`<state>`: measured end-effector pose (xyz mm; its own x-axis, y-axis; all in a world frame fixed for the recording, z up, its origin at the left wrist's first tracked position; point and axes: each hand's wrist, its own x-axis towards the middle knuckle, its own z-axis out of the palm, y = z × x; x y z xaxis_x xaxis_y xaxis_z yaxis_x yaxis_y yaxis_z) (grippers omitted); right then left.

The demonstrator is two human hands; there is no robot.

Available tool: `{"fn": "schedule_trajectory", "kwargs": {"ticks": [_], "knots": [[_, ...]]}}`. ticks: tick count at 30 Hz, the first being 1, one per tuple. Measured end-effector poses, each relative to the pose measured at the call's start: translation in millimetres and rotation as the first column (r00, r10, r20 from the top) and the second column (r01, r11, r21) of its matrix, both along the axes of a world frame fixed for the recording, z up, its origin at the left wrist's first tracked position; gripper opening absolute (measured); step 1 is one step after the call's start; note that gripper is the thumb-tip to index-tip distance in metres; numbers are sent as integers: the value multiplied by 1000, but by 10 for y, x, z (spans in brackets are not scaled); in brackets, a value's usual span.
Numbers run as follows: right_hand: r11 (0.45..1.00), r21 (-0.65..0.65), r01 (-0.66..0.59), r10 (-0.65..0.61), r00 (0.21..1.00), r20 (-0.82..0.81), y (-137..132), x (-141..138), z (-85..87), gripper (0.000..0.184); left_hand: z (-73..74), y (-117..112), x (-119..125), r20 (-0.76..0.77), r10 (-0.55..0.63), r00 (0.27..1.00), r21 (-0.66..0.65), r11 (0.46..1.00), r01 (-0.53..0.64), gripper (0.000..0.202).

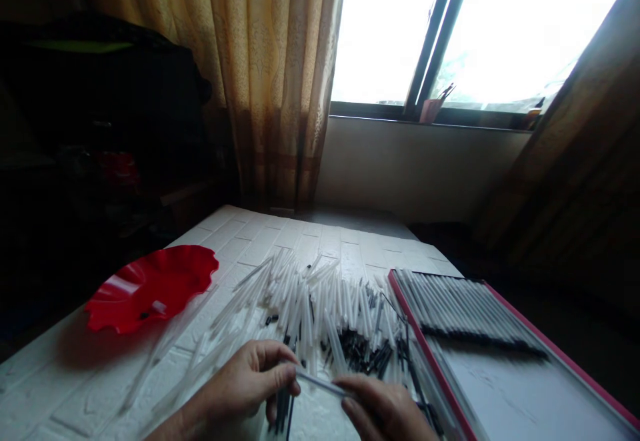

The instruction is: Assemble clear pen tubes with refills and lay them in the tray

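Note:
A slim translucent pen barrel (320,382) spans the gap between my two hands, slightly tilted down to the right. My left hand (257,377) pinches one end between thumb and forefinger. Below its fingers are several thin dark refills (283,414), apparently held in the same hand. My right hand (383,407) is closed on the barrel's other end, its fingertips partly hidden. Just beyond my hands lies a heap of loose pen barrels (300,294), with a pile of small black pen parts (357,351) at its near right side.
A red wavy-edged bowl (150,284) sits on the table's left. At right, a red-edged tray (445,367) holds a row of black-tipped pens (465,301). The white brick-patterned table (345,237) ends near a curtain (280,81) and a window (380,34).

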<state>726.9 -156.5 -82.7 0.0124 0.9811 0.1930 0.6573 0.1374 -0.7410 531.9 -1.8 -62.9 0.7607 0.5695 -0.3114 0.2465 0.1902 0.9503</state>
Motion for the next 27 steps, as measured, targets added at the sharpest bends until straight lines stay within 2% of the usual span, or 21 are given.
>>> {"fn": "schedule_trajectory", "kwargs": {"ticks": [2, 5, 6, 8, 11, 15, 18, 19, 21, 22, 24, 25, 27], "knots": [[996, -51, 75, -86, 959, -272, -14, -18, 120, 31, 28, 2, 2, 15, 16, 1000, 1, 1000, -17, 52], [973, -149, 178, -233, 737, -634, -5, -54, 227, 42, 91, 10, -19, 33, 18, 999, 6, 1000, -18, 48], [964, -165, 208, -263, 671, -693, 7, -68, 244, 46, 112, 10, -27, 42, 13, 999, 10, 1000, -14, 47], [955, -161, 250, -283, 596, -751, 41, -97, 259, 51, 146, 3, -37, 65, 9, 998, 28, 1000, -11, 46], [945, -109, 308, -276, 573, -772, 82, -122, 283, 53, 153, -24, -31, 90, 15, 996, 69, 997, -22, 45], [930, -130, 345, -333, 632, -700, 27, -38, 440, 45, 104, -35, -14, 82, 51, 995, 119, 991, -61, 47], [877, -91, 471, -419, 659, -625, -166, 194, 633, 36, 61, -3, -16, 79, 105, 991, 141, 983, -116, 52], [839, -40, 542, -462, 671, -580, -267, 310, 688, 31, 50, 10, -19, 82, 115, 990, 146, 981, -126, 54], [717, 51, 695, -618, 668, -415, -511, 579, 749, 25, 31, 29, -25, 88, 121, 989, 155, 979, -133, 57], [642, 84, 762, -711, 633, -306, -646, 721, 747, 23, 25, 33, -26, 90, 119, 989, 158, 979, -132, 57], [526, 116, 842, -841, 536, -77, -907, 981, 676, 25, 18, 30, -26, 89, 111, 990, 163, 979, -124, 57], [500, 81, 862, -865, 501, 16, -1018, 1084, 613, 27, 17, 24, -25, 87, 106, 991, 165, 979, -119, 56], [493, 10, 870, -863, 487, 132, -1173, 1211, 464, 28, 19, 10, -20, 84, 94, 992, 170, 980, -107, 55]]}}
